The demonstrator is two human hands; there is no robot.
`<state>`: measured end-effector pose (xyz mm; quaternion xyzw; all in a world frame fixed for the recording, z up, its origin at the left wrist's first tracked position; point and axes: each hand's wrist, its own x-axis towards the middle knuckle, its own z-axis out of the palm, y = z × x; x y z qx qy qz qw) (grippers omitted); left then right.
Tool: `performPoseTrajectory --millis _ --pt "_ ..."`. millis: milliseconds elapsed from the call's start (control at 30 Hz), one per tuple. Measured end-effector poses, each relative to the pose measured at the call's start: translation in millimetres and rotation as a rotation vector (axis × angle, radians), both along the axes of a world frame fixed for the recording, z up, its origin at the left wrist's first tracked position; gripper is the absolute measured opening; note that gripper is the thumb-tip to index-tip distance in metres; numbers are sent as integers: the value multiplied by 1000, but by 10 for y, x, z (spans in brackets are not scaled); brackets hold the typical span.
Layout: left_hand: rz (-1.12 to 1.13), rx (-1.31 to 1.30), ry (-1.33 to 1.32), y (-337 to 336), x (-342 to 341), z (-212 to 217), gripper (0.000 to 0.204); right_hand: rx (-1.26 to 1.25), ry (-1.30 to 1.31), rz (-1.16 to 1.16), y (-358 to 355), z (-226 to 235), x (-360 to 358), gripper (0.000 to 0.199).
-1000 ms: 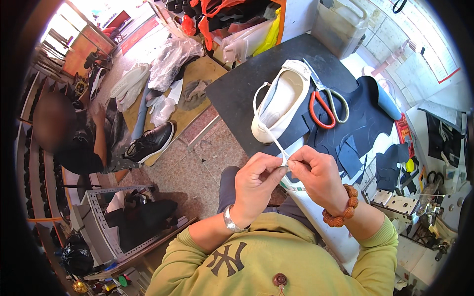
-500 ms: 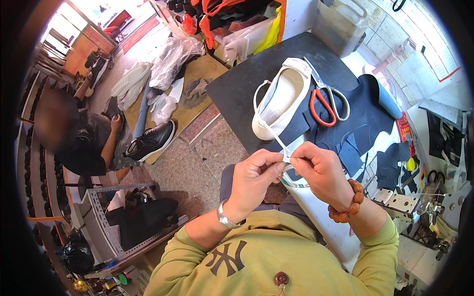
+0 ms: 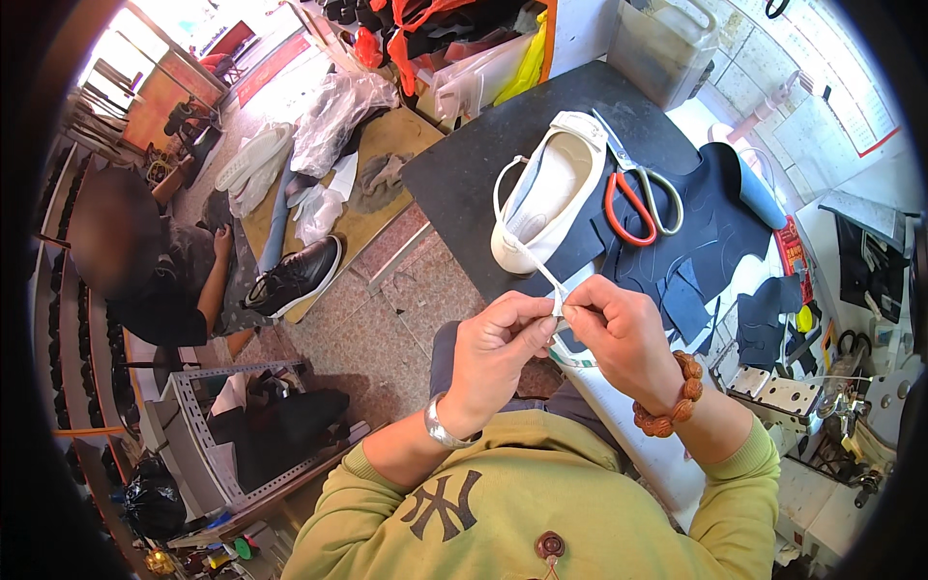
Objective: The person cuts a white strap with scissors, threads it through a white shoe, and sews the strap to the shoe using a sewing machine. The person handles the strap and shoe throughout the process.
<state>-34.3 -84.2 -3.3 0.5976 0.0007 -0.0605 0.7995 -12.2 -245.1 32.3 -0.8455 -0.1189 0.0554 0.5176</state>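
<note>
A white shoe (image 3: 522,242) lies on the black-topped table in front of me, its toe pointing toward my body. From it a thin white strap (image 3: 543,271) runs down to my fingers. My left hand (image 3: 493,362) pinches the strap's end between thumb and forefinger. Close against it, my right hand (image 3: 623,338) pinches the same end; the fingertips nearly touch. What exactly lies between the fingertips is mostly covered. Just right of the shoe rest scissors (image 3: 628,215) with red-coated handles, blades partly apart.
Dark cut sheet material (image 3: 720,208) spreads over the table's right side. A cloudy plastic jug (image 3: 662,53) stands at the back. Metal machine parts (image 3: 783,398) sit by my right elbow. At left, another person (image 3: 164,261) sits near a low table holding a black shoe (image 3: 300,275).
Both hands stay pinched on the strap, with only a very slight shift of the right hand leftward. The other person's far hand has moved a little.
</note>
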Motion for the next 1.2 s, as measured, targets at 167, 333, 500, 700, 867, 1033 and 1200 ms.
performPoseTrajectory --millis 167,333,500,700,867,1033,1200 --pt "19 -94 38 -14 -12 -34 12 -30 -78 -60 52 -46 -52 6" --pt "22 -102 51 -14 -17 -51 12 -29 -106 -93 64 -87 -87 6" --pt "-3 -57 13 -5 -1 -37 11 -5 -102 -102 71 -119 -89 6" --pt "-65 15 147 70 69 6 11 -71 -173 -77 80 -89 -75 4" --pt "-163 161 154 108 156 54 7 -204 -259 4 30 -45 -20 4" --pt "-207 365 90 63 197 177 6 -304 -314 71 -20 48 20 4" --pt "-209 456 68 79 225 259 8 -329 -340 91 35 134 38 4"
